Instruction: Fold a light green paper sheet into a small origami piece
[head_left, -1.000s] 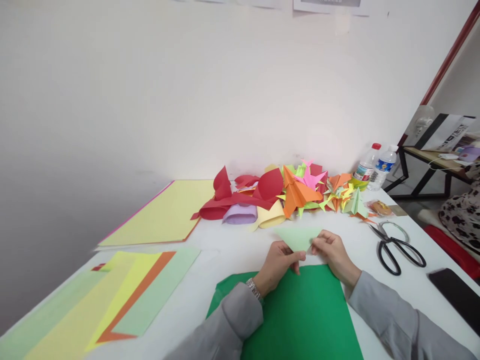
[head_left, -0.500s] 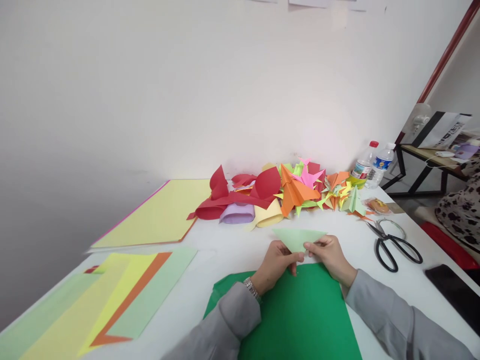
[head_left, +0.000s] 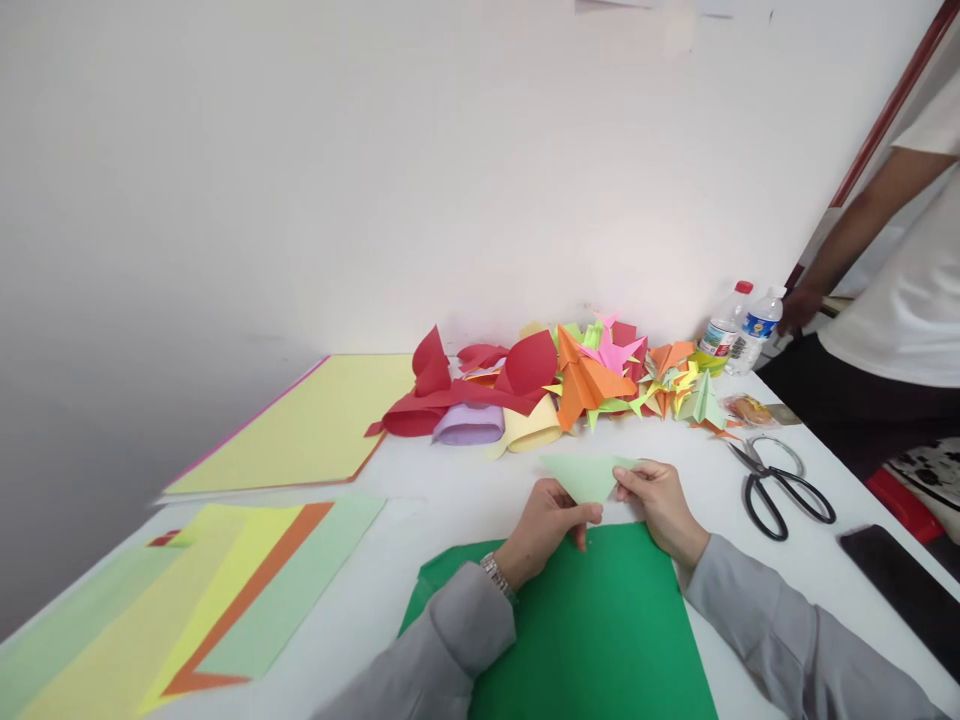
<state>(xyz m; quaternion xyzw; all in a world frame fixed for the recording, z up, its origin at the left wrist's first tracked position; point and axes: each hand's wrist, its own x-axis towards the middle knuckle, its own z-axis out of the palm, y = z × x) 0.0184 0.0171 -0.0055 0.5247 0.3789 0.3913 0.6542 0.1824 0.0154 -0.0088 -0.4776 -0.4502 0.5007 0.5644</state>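
A pale green folded paper (head_left: 589,478), roughly triangular with its point toward me, is held up between my hands. My left hand (head_left: 546,528) pinches it near the lower tip, thumb on top. My right hand (head_left: 661,505) grips its right edge between thumb and fingers. Below both hands lies a large dark green sheet (head_left: 592,620), its left corner bent or folded. The fingers behind the paper are partly hidden.
Red curled paper shapes (head_left: 487,385) and folded paper planes (head_left: 589,380) are heaped along the wall. Coloured sheets (head_left: 277,590) lie left. Scissors (head_left: 780,490), a black phone (head_left: 904,580) and two bottles (head_left: 750,330) are on the right. A person (head_left: 892,260) stands beyond the table.
My right hand has shifted its fingers along the right edge of the pale green paper. A person in a white shirt has come into view at the right. The view has shifted slightly.
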